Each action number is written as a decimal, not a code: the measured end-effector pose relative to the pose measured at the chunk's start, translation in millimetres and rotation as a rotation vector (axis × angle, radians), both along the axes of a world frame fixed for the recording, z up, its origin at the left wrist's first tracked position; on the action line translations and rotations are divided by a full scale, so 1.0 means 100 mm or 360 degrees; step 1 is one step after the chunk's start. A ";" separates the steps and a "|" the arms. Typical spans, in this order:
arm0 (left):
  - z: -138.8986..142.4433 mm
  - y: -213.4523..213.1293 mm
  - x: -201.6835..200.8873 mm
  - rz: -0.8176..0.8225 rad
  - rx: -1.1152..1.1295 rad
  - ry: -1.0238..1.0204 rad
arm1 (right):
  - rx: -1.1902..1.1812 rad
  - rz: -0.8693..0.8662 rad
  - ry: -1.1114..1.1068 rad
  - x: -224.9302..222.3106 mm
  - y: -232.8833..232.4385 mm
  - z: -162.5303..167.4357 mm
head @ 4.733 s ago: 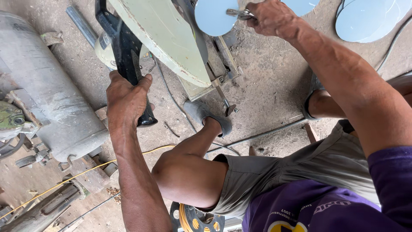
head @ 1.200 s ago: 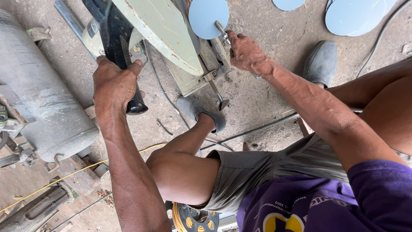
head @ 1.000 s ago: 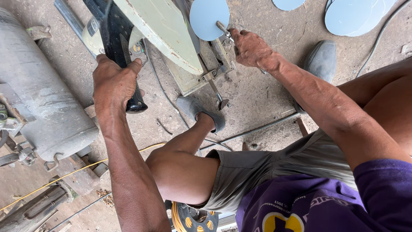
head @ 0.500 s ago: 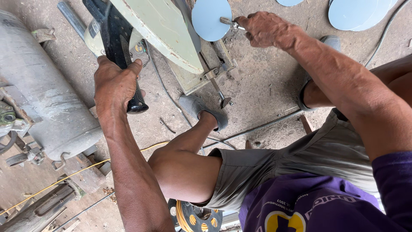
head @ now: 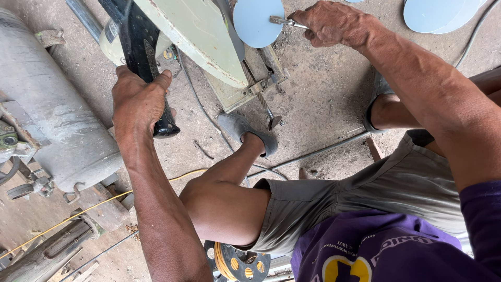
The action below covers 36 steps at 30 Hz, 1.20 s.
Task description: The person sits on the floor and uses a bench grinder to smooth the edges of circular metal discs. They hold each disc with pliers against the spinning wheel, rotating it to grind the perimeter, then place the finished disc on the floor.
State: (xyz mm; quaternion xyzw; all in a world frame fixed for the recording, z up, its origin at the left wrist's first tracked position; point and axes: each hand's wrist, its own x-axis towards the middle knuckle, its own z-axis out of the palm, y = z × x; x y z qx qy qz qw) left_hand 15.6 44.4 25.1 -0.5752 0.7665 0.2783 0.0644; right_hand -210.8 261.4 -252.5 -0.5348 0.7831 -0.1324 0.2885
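Observation:
My left hand [head: 140, 102] grips the black handle [head: 141, 47] of a pale green machine [head: 193, 31] that stands on the concrete floor. My right hand [head: 334, 23] is closed on metal pliers [head: 284, 22] whose jaws clamp the edge of a light blue round disc [head: 257, 22], held beside the machine's upper part. My left foot in a grey shoe [head: 245, 133] rests on the floor by the machine's base, near a metal pedal rod [head: 261, 99].
A large grey metal tank [head: 47, 104] lies at the left with fittings and scrap beside it. More blue discs [head: 438, 13] lie at the top right. A yellow cord [head: 78, 211] and a thin rod [head: 323, 150] cross the floor. A cable reel [head: 235, 261] sits under my knee.
My right hand has lifted the pliers and disc up and to the right, away from the machine's base. My left hand has stayed on the black handle.

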 end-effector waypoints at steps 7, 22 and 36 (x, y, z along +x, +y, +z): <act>0.01 -0.01 -0.01 0.0004 0.0007 -0.0029 | -0.0088 0.0094 0.0064 -0.09 0.11 -0.04; 0.02 -0.02 -0.02 0.0037 0.0058 0.0040 | 0.0147 0.0104 0.0126 -0.06 -0.16 -0.05; 0.01 -0.01 -0.02 0.0003 0.0034 0.0049 | -0.0223 -0.0175 0.0047 -0.26 -0.19 0.01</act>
